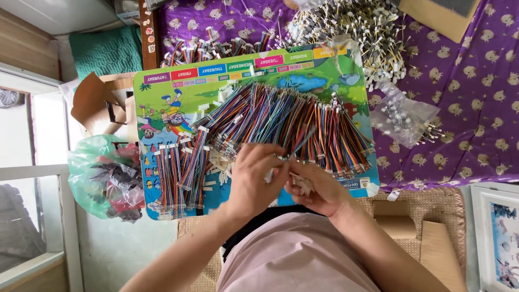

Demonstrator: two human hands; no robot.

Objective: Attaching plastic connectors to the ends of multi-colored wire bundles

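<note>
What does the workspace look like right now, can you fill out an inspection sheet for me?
Surface: colourful picture board lying on a purple patterned cloth.
Job's things: large heap of multicoloured ribbon wires on the board; one wire bundle held between both hands.
Clutter: clear plastic bag of small parts; pile of pale connectors; green bag; torn cardboard.
Grippers: left hand and right hand meet at the bundle's lower end.
Cables: sorted wire strips at the board's left.
Surroundings: teal mat; framed picture.
</note>
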